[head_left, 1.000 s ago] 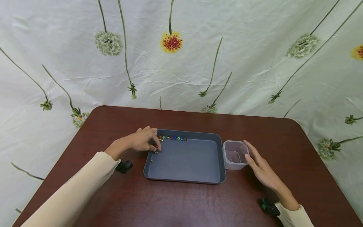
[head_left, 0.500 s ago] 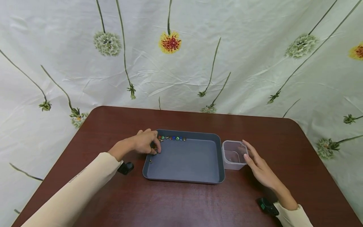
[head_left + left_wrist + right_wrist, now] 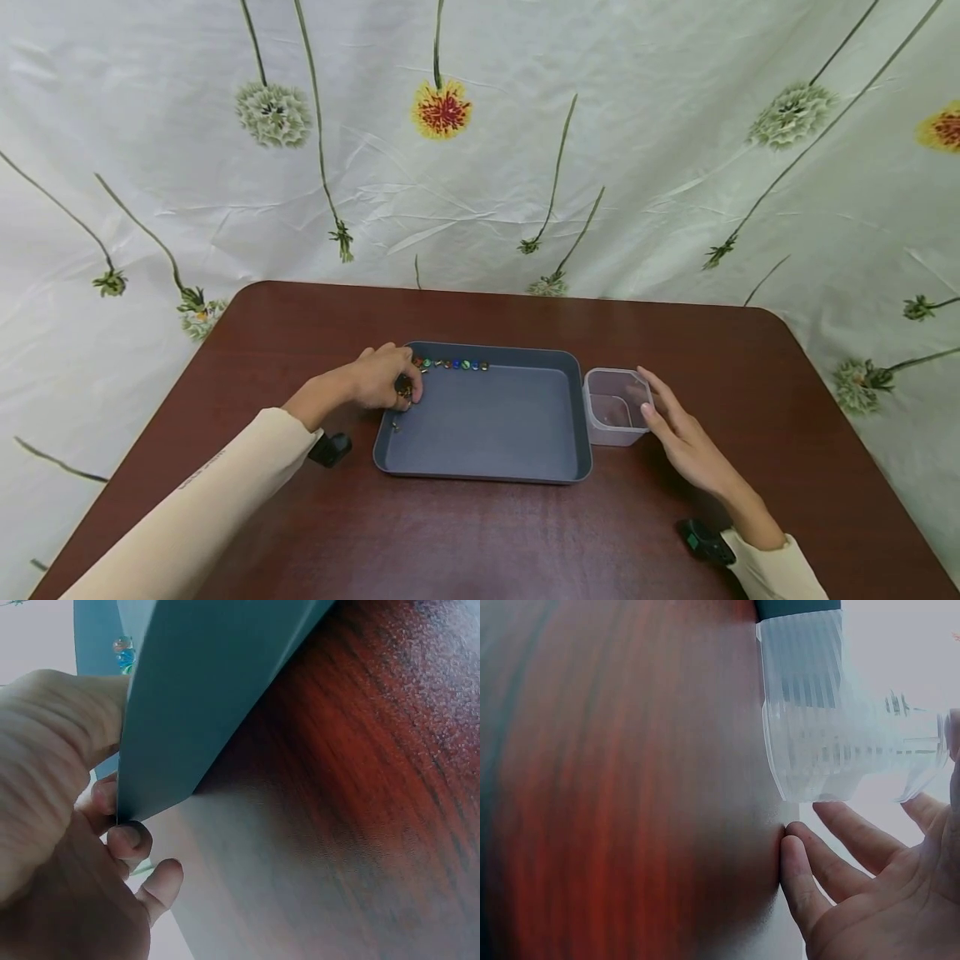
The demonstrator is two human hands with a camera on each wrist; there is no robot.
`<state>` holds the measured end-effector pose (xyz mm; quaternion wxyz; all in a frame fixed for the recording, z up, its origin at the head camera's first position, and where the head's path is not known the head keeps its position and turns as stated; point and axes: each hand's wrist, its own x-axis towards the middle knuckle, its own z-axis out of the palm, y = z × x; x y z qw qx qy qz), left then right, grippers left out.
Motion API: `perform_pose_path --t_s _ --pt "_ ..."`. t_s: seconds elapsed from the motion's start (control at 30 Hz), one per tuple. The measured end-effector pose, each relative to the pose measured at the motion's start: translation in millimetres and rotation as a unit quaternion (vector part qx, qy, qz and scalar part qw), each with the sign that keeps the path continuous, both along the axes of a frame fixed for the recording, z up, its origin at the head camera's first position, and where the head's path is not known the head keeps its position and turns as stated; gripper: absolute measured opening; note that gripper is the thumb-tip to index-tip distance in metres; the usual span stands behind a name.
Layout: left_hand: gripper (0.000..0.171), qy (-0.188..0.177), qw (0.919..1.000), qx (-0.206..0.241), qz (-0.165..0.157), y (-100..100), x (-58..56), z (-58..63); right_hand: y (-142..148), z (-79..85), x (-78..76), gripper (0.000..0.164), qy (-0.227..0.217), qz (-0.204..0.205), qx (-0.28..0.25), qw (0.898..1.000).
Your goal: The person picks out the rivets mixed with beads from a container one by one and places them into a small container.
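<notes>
Glass marbles (image 3: 404,387) are now pinched closer by the left hand (image 3: 381,379), suggesting gathering; plastic tub (image 3: 611,437) is touched by spread right hand (image 3: 690,447).

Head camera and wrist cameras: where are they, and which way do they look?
Head: on the head, looking forward and down at the table, tray and box; left hand, right hand and sleeves show.
Left wrist: on that wrist, facing the tray and table; left hand shows.
Right wrist: on that wrist, facing the box; right hand shows.
Head and right wrist both see the box.
</notes>
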<state>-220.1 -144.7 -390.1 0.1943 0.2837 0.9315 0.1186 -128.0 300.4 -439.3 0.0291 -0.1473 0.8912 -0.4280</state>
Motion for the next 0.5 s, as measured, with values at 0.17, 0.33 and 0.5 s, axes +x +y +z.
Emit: perform_pose_path --t_s 0.17,0.33,0.5 --pt "0.013 0.012 0.9999 -0.001 -0.003 0.2 -0.5 -1.3 -0.1 0.0 -0.1 0.056 -0.001 -0.002 -0.001 1.000" --pt "0.012 0.017 0.9998 0.000 -0.005 0.6 0.1 -1.3 0.0 -0.2 0.1 0.056 -0.002 -0.002 -0.003 1.000" --pt "0.013 0.015 0.9999 0.004 -0.007 -1.0 1.1 -2.8 0.2 -1.3 -0.3 0.057 -0.001 0.002 -0.004 1.000"
